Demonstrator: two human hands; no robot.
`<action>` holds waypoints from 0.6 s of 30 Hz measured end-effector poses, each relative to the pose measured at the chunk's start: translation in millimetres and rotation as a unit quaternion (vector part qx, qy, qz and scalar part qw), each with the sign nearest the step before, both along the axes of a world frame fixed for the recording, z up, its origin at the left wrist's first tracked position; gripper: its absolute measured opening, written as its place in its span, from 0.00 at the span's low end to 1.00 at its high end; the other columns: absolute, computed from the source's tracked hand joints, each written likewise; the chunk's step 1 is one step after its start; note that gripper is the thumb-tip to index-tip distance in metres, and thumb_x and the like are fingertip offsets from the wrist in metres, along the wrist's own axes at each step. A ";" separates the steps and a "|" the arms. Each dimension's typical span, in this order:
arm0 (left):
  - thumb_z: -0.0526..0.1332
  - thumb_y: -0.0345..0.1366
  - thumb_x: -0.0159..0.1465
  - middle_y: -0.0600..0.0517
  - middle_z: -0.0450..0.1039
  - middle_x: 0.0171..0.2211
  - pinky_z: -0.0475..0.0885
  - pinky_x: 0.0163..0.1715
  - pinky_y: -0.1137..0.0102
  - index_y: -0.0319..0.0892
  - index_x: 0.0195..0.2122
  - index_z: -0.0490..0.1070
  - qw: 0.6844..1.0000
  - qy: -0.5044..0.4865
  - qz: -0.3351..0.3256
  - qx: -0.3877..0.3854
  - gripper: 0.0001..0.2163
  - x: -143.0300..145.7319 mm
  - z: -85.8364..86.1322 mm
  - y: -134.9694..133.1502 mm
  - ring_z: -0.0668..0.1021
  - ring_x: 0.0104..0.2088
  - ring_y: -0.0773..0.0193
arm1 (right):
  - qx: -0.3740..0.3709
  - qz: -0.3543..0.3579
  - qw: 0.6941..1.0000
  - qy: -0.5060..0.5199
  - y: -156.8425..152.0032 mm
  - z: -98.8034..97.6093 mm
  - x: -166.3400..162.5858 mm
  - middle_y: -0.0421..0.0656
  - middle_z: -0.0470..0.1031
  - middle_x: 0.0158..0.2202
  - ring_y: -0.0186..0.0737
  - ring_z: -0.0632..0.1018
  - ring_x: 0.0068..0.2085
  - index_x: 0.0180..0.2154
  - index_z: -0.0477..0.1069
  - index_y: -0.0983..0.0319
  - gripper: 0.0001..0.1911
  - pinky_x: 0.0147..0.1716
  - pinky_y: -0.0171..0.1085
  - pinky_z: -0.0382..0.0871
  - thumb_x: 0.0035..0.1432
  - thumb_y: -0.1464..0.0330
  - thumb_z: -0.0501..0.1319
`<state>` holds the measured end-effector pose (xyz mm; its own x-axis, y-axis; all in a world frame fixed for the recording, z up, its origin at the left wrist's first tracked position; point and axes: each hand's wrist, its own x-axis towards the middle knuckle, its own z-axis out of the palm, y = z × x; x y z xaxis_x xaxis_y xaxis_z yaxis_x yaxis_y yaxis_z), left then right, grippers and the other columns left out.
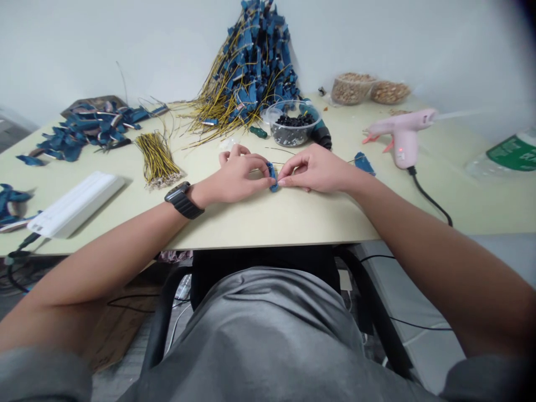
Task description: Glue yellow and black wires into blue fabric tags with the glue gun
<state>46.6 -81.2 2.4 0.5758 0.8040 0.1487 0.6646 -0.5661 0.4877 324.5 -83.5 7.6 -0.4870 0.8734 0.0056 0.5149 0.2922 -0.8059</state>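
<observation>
A small blue piece [273, 177] is upheld just above the table, pinched between the thumb and fingers of my left hand [240, 174]. My right hand [316, 169] meets it from the other side, thumb and forefinger pressed together at its edge. What lies between those right fingertips is too small to make out. A thin dark wire [280, 149] shows just behind the fingers. Another blue piece [364, 163] lies on the table beyond my right wrist.
Behind my hands stands a tall heap of blue pieces with yellow wires [251, 67], beside a clear tub of black parts [295, 125]. Leftward are a yellow wire bundle [157, 156], loose blue pieces [79, 131] and a white box [77, 204]. A pink glue gun [406, 137] stands right.
</observation>
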 end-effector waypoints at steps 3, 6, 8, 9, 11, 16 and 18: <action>0.74 0.55 0.73 0.44 0.92 0.66 0.59 0.77 0.27 0.49 0.46 0.89 1.000 0.003 -0.003 -0.003 0.16 -1.1 0.5 0.2 0.72 0.73 0.26 | 0.002 0.004 1.000 -0.007 0.0 -0.4 0.2 0.40 0.79 0.25 0.37 0.72 0.25 0.39 0.93 0.58 0.16 0.28 0.42 0.62 0.64 0.55 0.90; 0.75 0.55 0.74 0.43 0.92 0.66 0.61 0.76 0.27 0.49 0.46 0.89 1.000 0.002 -0.001 0.000 0.15 -1.7 -1.6 1.5 0.73 0.73 0.25 | 0.022 0.010 1.000 -0.016 0.6 -0.3 0.5 0.39 0.78 0.26 0.37 0.71 0.27 0.38 0.93 0.59 0.14 0.30 0.43 0.61 0.64 0.57 0.88; 0.75 0.55 0.74 0.43 0.92 0.65 0.62 0.75 0.27 0.50 0.46 0.89 1.000 0.001 0.002 0.004 0.14 -1.7 -3.4 2.2 0.73 0.73 0.25 | 0.047 0.017 0.999 -0.017 1.2 -0.6 0.4 0.39 0.78 0.26 0.38 0.71 0.29 0.37 0.93 0.59 0.12 0.33 0.44 0.62 0.63 0.58 0.87; 0.74 0.54 0.75 0.43 0.92 0.65 0.62 0.75 0.27 0.50 0.46 0.89 1.000 0.000 0.003 0.004 0.14 -1.6 -4.1 2.4 0.74 0.73 0.25 | 0.059 0.021 0.998 -0.017 1.5 -0.9 0.3 0.39 0.78 0.26 0.38 0.71 0.30 0.37 0.93 0.59 0.12 0.35 0.44 0.62 0.63 0.58 0.86; 0.74 0.54 0.76 0.44 0.92 0.66 0.63 0.75 0.27 0.51 0.46 0.89 1.000 -0.003 0.007 0.003 0.13 -1.1 -5.3 2.6 0.74 0.73 0.25 | 0.075 0.025 0.997 -0.015 2.0 -1.9 0.1 0.39 0.77 0.25 0.39 0.71 0.31 0.36 0.93 0.58 0.12 0.36 0.44 0.61 0.61 0.57 0.85; 0.73 0.54 0.75 0.44 0.92 0.66 0.62 0.74 0.26 0.50 0.45 0.89 1.000 -0.009 0.017 0.004 0.13 -0.2 -6.5 2.0 0.73 0.72 0.25 | 0.103 0.031 0.994 -0.010 2.6 -5.8 -0.8 0.40 0.79 0.26 0.39 0.69 0.30 0.35 0.94 0.56 0.11 0.36 0.45 0.61 0.61 0.56 0.82; 0.73 0.54 0.75 0.45 0.92 0.65 0.61 0.75 0.26 0.50 0.45 0.89 1.000 -0.011 0.017 0.005 0.14 -0.1 -6.6 1.7 0.73 0.72 0.26 | 0.111 0.031 0.993 -0.008 2.7 -7.6 -1.4 0.41 0.81 0.27 0.40 0.70 0.31 0.35 0.94 0.56 0.12 0.36 0.45 0.62 0.61 0.55 0.82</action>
<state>46.5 -79.5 -4.1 0.5442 0.8217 0.1693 0.6736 -0.5482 0.4957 323.0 -80.8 0.0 -0.5413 0.8199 0.1865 0.5030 0.4935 -0.7095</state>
